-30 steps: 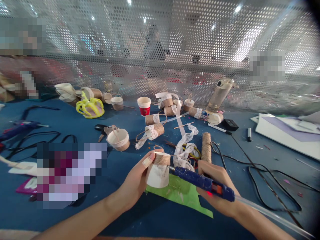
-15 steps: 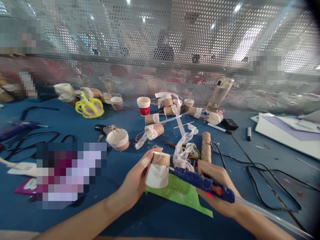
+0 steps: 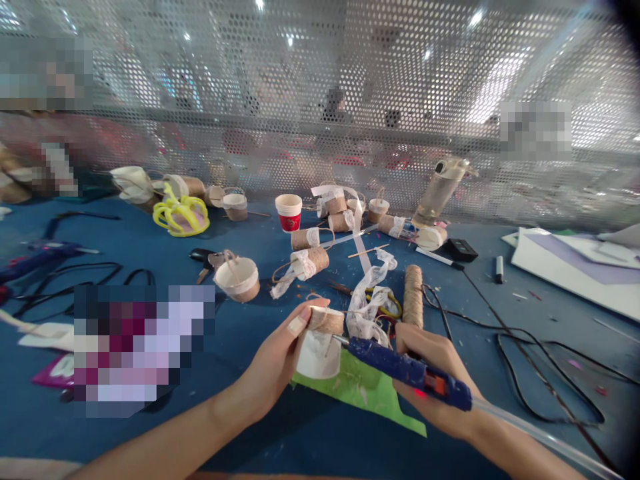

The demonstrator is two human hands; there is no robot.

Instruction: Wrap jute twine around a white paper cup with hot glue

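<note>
My left hand grips a white paper cup from its left side, the thumb near its top. Brown twine wraps the cup's upper band. In my right hand is a blue hot glue gun, its metal tip at the cup's right side just below the twine; whether it touches I cannot tell. A clear glue stick runs out of the gun's back end. Under the cup lies a green sheet. Beyond my right hand stands a twine spool, beside crumpled white lace.
Twine-wrapped cups lie across the blue table's far side, near a red cup and a yellow crown-shaped craft. Black cables loop at right. Another glue gun lies at left. A perforated metal screen stands behind.
My left hand has shifted the cup slightly right and tilted it a little. The glue gun stays almost in place, its tip still by the cup's side.
</note>
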